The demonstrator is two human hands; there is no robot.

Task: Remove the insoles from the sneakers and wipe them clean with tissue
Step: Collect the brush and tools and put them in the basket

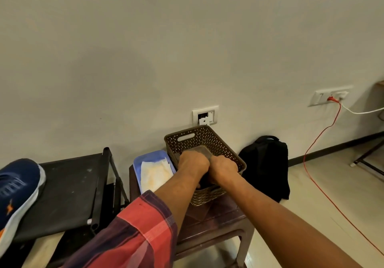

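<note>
Both my hands reach into a brown perforated basket (209, 138) that stands on a brown stool. My left hand (193, 161) and my right hand (223, 169) sit side by side, fingers curled down on a dark insole (203, 150) lying inside the basket. Only its rounded far end and a dark strip under my wrists show. Left of the basket is a blue tray (139, 161) holding white tissue (154, 173). A blue sneaker (16, 193) with a white sole and orange marks lies at the far left on a black stand.
The brown stool (216, 215) carries the basket and tray close to the wall. The black folding stand (70, 191) is to its left. A black backpack (268, 164) leans on the wall at the right. An orange cable (318, 184) runs across the floor from a wall socket.
</note>
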